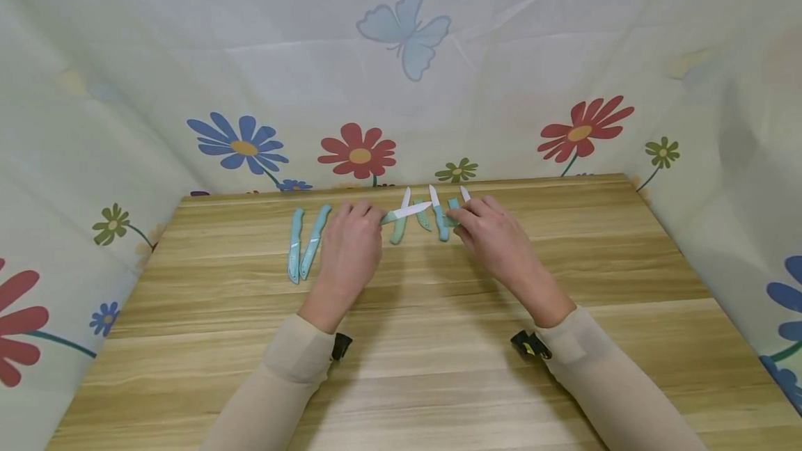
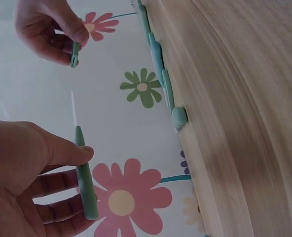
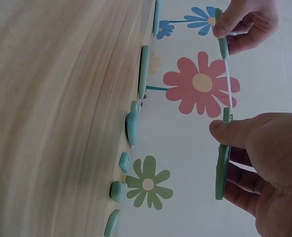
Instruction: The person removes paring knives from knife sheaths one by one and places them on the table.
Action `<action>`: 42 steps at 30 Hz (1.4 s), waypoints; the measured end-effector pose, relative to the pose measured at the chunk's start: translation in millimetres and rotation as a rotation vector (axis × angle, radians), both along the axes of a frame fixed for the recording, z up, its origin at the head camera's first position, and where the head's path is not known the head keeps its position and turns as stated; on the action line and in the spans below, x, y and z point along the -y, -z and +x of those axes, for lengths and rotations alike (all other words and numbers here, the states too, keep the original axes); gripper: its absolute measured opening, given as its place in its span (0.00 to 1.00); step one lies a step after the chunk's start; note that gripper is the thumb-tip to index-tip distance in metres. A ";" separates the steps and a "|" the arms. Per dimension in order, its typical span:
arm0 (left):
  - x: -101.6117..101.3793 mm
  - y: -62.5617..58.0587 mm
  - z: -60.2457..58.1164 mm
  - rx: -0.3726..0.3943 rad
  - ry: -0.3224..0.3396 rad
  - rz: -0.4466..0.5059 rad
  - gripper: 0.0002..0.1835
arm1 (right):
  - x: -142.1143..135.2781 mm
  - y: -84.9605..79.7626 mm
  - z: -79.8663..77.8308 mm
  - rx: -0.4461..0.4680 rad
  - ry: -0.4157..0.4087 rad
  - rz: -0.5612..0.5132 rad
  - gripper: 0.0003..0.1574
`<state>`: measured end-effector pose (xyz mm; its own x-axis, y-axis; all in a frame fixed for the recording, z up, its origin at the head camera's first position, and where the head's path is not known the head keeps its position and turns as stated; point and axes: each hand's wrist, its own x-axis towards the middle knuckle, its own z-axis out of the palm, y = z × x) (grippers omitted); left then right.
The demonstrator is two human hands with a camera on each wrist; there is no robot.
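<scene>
My left hand (image 1: 355,239) pinches the green handle (image 2: 87,177) of a small paring knife, its white blade (image 1: 413,209) bare and pointing right. Between the thumb and fingers of my right hand (image 1: 501,235) is a green knife sheath (image 3: 223,170). In the right wrist view the blade's tip is right at the sheath's mouth. Both are held above the table. Below them lie an unsheathed knife with a green handle (image 1: 397,230), a green sheath (image 1: 422,216) and an unsheathed knife with a blue handle (image 1: 441,225). Another white blade (image 1: 465,193) shows beyond my right hand, its handle hidden.
Two blue knives in sheaths, one outer (image 1: 294,246) and one inner (image 1: 315,242), lie left of my left hand. A blue-green sheath (image 1: 453,204) lies near the right hand. The wooden table (image 1: 426,367) meets a flowered cloth backdrop (image 1: 282,75) at its far edge.
</scene>
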<state>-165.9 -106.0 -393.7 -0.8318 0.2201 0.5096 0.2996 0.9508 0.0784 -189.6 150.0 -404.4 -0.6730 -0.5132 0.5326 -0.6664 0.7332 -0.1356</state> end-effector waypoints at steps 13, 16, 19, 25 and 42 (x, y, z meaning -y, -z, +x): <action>3.3 1.9 -0.5 0.022 -0.025 0.026 0.10 | 3.6 0.9 0.1 -0.004 0.006 0.005 0.19; 4.2 1.6 -0.2 0.031 -0.033 0.040 0.10 | 5.2 0.4 -0.8 0.009 0.013 0.007 0.20; 5.3 1.7 -0.3 0.041 -0.043 0.051 0.10 | 6.7 -0.8 -1.4 0.027 0.021 0.007 0.20; 7.5 2.4 -2.5 0.055 -0.056 0.070 0.10 | 11.4 -2.9 -4.3 0.084 0.036 0.011 0.22; 14.1 5.4 -9.7 0.171 -0.120 0.190 0.13 | 40.1 -8.7 -24.6 0.287 0.076 0.005 0.25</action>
<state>-175.6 -120.1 -399.0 -0.9235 0.0289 0.3826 0.1529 0.9422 0.2981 -214.2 109.9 -395.6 -0.8323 -0.4578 0.3126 -0.5446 0.7804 -0.3071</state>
